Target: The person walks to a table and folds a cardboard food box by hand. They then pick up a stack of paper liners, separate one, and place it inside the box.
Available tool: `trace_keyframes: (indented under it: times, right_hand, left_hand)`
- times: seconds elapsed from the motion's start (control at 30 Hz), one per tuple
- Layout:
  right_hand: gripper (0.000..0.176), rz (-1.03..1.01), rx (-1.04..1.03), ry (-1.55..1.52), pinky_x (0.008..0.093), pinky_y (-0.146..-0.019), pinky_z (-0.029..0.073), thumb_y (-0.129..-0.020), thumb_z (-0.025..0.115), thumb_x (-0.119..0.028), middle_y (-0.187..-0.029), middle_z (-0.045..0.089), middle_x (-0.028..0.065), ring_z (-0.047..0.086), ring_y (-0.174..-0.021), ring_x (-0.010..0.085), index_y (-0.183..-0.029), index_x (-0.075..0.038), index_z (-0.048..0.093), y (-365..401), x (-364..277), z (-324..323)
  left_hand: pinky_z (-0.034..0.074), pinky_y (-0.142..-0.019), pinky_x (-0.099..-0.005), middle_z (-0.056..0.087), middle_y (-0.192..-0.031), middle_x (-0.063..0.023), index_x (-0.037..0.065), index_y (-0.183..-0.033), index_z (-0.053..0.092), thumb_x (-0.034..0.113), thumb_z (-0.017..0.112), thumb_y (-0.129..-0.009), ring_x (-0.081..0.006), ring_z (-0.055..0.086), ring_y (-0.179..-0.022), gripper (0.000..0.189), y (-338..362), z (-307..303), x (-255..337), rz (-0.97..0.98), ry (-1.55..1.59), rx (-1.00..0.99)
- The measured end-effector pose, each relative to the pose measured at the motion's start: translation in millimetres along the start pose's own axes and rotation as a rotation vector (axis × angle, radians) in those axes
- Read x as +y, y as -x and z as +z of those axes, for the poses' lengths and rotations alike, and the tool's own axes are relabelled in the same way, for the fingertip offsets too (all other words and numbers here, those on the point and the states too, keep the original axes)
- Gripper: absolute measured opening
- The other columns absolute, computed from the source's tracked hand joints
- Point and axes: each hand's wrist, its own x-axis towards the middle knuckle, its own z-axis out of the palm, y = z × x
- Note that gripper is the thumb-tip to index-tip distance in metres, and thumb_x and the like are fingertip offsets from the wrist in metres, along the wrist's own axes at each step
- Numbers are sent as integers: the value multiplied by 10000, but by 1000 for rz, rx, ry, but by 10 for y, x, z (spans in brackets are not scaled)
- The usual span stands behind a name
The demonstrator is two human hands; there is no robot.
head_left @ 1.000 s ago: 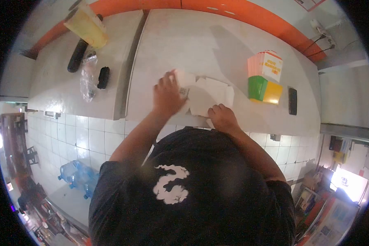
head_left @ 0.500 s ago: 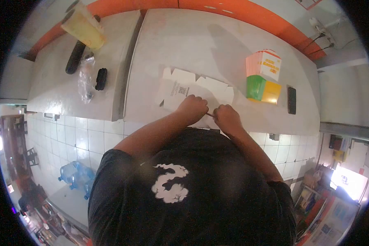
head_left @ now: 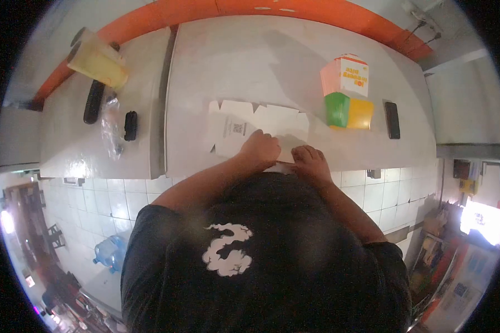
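Note:
A flat, unfolded white carton (head_left: 286, 117) with cut flaps and a printed square code lies on the table in front of my body. My left hand (head_left: 262, 149) has its fingers curled and pressed on the carton's near part, just right of the code. Close by on the right, my right hand (head_left: 311, 161) bends its fingers over the near edge of the same carton. A strip of the carton's near edge shows between the hands, close against my shirt. Both thumbs are mostly hidden.
To the right stand a stack of pink-and-white printed cartons (head_left: 353, 77), a green-and-yellow carton (head_left: 358, 112) and a phone (head_left: 392, 120). On the left table (head_left: 66, 147) are a yellowish roll (head_left: 103, 64), a plastic bag (head_left: 111, 130) and black objects (head_left: 130, 125). A gap separates the tables.
The view has shifted slightly. Both hands stay at the carton's near edge, with my right hand's fingers now bent further over it.

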Motion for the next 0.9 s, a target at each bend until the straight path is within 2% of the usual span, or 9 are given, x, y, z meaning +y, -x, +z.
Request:
trace_keyframes:
  times: [0.13,0.27,0.37,0.47,0.57,0.63,0.73,0.83,0.9]
  right_hand:
    - [407,-29,32,30,496,-1002,538,-907,682,-252,-1265,618,85,607,-1253,299,-1278,-91,633,29,112,153]
    - [258,-15,153,-16,508,-988,541,-939,697,-237,-1261,635,72,615,-1266,286,-1162,-108,674,93,72,222]
    - [254,-45,106,146,499,-977,547,-938,700,-221,-1199,670,114,643,-1215,324,-1146,-76,675,33,2,99]
    - [270,300,-361,-83,496,-938,554,-923,712,-215,-1065,705,173,679,-1123,380,-1131,-46,671,-326,-42,-220]
    - [347,237,-35,-179,510,-879,582,-950,676,-291,-950,728,202,715,-950,423,-1160,-17,645,-424,30,-286]
    - [344,335,-40,-238,512,-866,585,-956,663,-292,-979,733,199,721,-963,421,-1171,-24,635,-589,97,-235]
    - [316,372,-213,-173,524,-859,588,-971,636,-273,-1017,743,194,732,-985,416,-1179,-36,622,-815,162,-270]
    - [318,385,-259,-114,544,-848,567,-923,716,-277,-1011,741,201,729,-1002,413,-1117,-44,618,-938,183,-205]
    - [330,408,-268,-105,550,-842,556,-892,768,-280,-993,737,201,725,-1002,414,-1074,-49,619,-997,213,-143]
  left_hand:
    - [606,-723,-459,732,-907,-120,89,-855,713,243,655,-898,-303,753,-891,170,-27,298,65,79,55,222]
    - [607,-762,-518,737,-916,-154,76,-870,747,299,639,-919,-372,748,-880,253,-102,229,-27,-46,188,72]
    - [597,-794,-547,746,-910,-191,63,-887,769,353,630,-932,-414,742,-893,325,-257,177,-153,-121,283,-27]
    - [589,-811,-549,752,-900,-215,55,-895,777,396,631,-935,-426,742,-916,372,-441,65,-344,-119,325,-136]
    - [587,-821,-536,756,-899,-221,53,-892,773,409,656,-923,-424,746,-927,376,-521,0,-451,-82,384,-135]
    - [587,-830,-525,759,-918,-221,46,-897,768,399,686,-911,-423,746,-934,362,-607,99,-515,-81,400,-146]
    - [586,-846,-533,759,-978,-236,42,-1080,727,337,735,-889,-432,747,-949,351,-633,190,-564,-193,405,-66]
    - [565,-911,-505,745,-1163,-178,92,-1295,665,560,913,-707,-343,722,-1110,791,-598,209,-570,-582,319,31]
    - [537,-952,-520,695,-1260,-160,101,-1386,584,522,936,-689,-324,668,-1210,887,-508,-224,-422,-661,215,-42]
